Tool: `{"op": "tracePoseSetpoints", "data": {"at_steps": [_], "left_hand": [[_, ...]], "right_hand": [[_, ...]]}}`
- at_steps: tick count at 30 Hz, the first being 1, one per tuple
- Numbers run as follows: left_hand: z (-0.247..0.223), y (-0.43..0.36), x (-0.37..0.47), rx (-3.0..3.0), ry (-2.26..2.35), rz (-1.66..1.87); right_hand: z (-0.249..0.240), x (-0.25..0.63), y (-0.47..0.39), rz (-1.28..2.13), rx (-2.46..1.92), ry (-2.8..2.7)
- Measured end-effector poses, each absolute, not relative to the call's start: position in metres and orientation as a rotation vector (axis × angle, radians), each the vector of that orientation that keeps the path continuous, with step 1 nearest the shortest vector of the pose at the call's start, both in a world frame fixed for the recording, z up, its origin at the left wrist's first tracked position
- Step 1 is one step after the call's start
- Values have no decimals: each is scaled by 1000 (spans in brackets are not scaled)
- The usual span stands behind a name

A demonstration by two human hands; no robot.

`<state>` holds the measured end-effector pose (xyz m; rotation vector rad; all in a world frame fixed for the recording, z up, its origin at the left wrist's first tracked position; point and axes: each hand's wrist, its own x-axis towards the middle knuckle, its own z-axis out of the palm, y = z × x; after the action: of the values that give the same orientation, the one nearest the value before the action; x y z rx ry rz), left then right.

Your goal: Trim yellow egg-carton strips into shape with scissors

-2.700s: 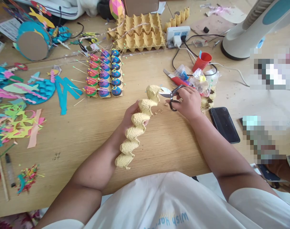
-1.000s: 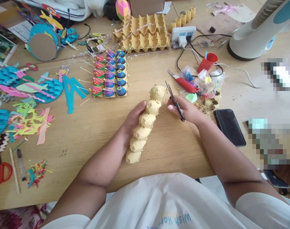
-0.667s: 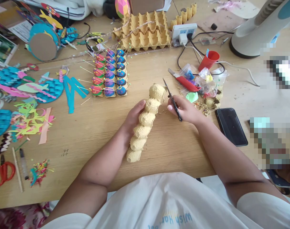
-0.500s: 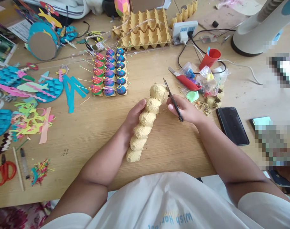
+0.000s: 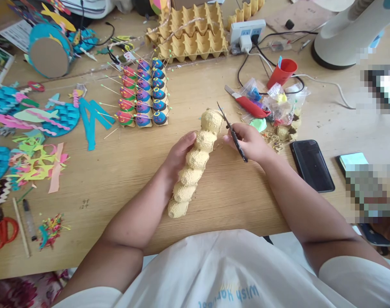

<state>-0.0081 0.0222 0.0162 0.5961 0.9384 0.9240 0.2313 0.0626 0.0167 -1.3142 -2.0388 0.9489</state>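
My left hand (image 5: 183, 149) is closed on a tan egg-carton strip (image 5: 195, 176), a row of several rounded bumps; the fingers behind it are hidden. The strip slants, its top end farthest from me. In my right hand (image 5: 248, 141) is a pair of dark scissors (image 5: 235, 134), blades pointing up and left beside the strip's top bump. Whether the blades touch the carton I cannot make out. Past the strip stand painted egg-carton caterpillars (image 5: 143, 96) in red, purple and blue, with pins sticking out.
Egg trays (image 5: 191, 34) lie at the back beside a power strip (image 5: 248, 32). To the right are a red-handled knife (image 5: 249, 105), a red cup (image 5: 282, 72), carton scraps (image 5: 284, 131) and a phone (image 5: 313, 166). Paper strips (image 5: 40, 158) and orange-handled scissors (image 5: 2, 233) lie left.
The view has shifted slightly, so the table items sit a little further left and up. Both hands keep their holds on the strip and the scissors.
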Motion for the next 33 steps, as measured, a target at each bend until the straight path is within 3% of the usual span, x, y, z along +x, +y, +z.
{"op": "tracePoseSetpoints", "data": {"at_steps": [23, 33], "left_hand": [[7, 21, -11, 526, 874, 940], [7, 26, -7, 651, 840, 919]], "right_hand": [[16, 238, 66, 947, -1265, -1894], [12, 234, 62, 1249, -1084, -1639]]}}
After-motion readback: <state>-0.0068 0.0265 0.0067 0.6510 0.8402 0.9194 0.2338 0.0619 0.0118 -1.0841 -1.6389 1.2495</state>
